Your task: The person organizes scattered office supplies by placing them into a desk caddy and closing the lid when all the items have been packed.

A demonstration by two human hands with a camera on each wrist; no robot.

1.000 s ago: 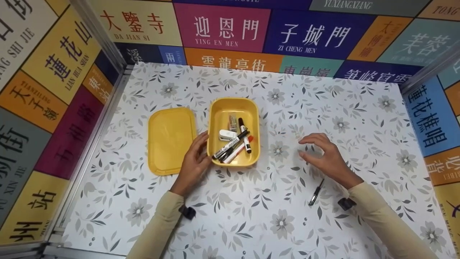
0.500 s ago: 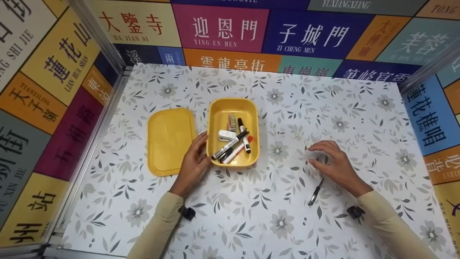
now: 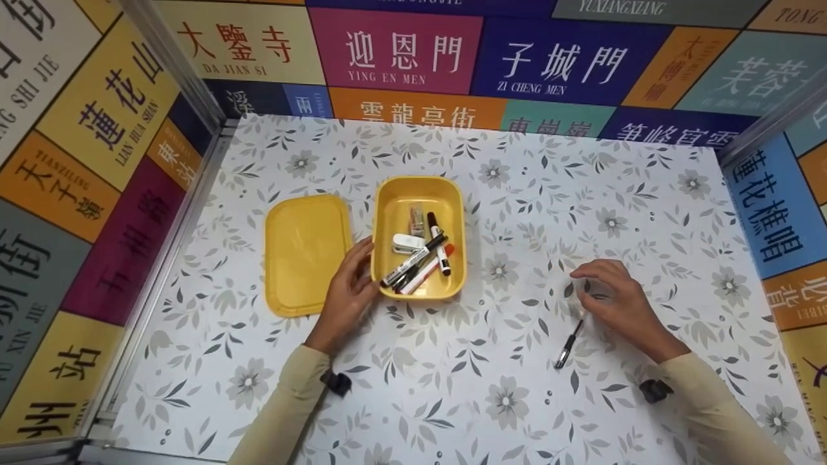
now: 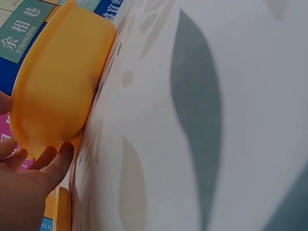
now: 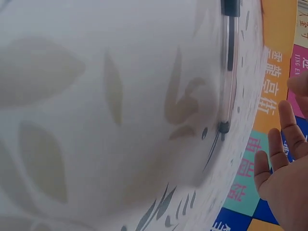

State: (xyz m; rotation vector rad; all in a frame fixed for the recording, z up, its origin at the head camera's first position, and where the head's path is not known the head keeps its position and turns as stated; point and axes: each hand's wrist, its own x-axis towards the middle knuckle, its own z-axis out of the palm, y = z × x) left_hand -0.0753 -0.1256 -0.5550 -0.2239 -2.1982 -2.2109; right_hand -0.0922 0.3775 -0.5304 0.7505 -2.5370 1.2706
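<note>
A yellow plastic box point(image 3: 460, 194) stands in the middle of the table, holding a white stapler point(image 3: 408, 243), several black-and-white markers point(image 3: 441, 248), a red-capped pen point(image 3: 423, 276) and a small clear-sided item point(image 3: 417, 219) of unclear kind. My left hand point(image 3: 350, 300) rests against the box's left side, its fingertips touching the wall point(image 4: 57, 96). To the right, a pen point(image 3: 567, 349) with a clear barrel and black parts lies on the table. Just above its tip my right hand point(image 3: 623, 307) hovers, fingers loosely bent and holding nothing; the pen point(image 5: 229, 72) is beside it in the right wrist view.
The yellow lid point(image 3: 307, 255) lies flat at the left, close to my left hand. A flower-patterned cover point(image 3: 504, 168) spreads over the table. Colourful printed panels point(image 3: 400, 51) wall in the back and both sides.
My right hand has moved right and slightly toward me, to beside the pen, and its thumb and forefinger have come closer together. The left hand stays at the box.
</note>
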